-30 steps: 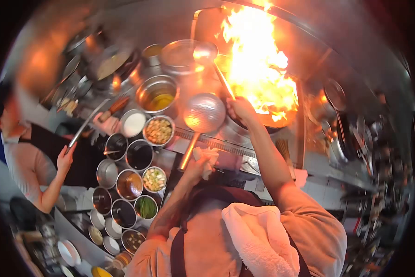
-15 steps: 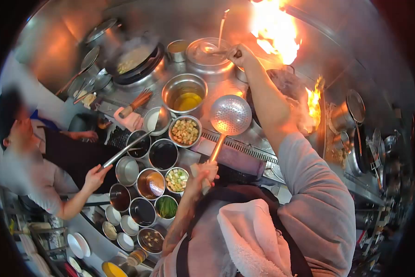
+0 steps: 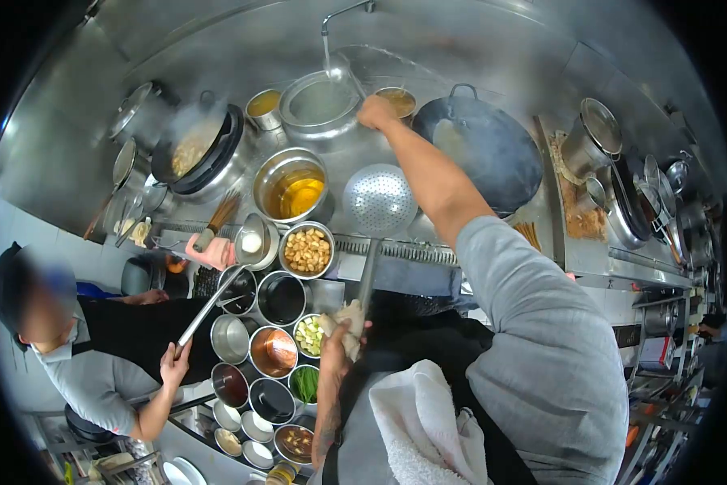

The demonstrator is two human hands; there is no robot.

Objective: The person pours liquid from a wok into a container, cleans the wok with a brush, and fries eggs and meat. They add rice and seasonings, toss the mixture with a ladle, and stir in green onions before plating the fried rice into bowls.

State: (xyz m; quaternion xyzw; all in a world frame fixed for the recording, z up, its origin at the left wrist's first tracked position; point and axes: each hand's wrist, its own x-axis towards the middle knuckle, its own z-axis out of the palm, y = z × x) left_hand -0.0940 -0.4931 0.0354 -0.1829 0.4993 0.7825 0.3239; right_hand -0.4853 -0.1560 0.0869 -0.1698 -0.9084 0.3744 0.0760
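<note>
The right hand (image 3: 375, 113), at top centre, is closed round the handle of a ladle (image 3: 338, 68) beneath a running tap (image 3: 324, 26). Low centre, the left hand (image 3: 336, 349) grips a cloth (image 3: 349, 323) at the handle end of a perforated strainer (image 3: 381, 200), whose bowl lies mid-frame. Two woks show: the left wok (image 3: 236, 137) holds pale food, while the right wok (image 3: 505, 162) is hazed by steam, its contents unclear. One steel pot (image 3: 263, 183) contains yellow liquid; three smaller pots hold browned cubes (image 3: 307, 250), pale-green chunks (image 3: 309, 334) and greens (image 3: 304, 383). The cloth hides the strainer's handle end — clutter at far right blurs.
</note>
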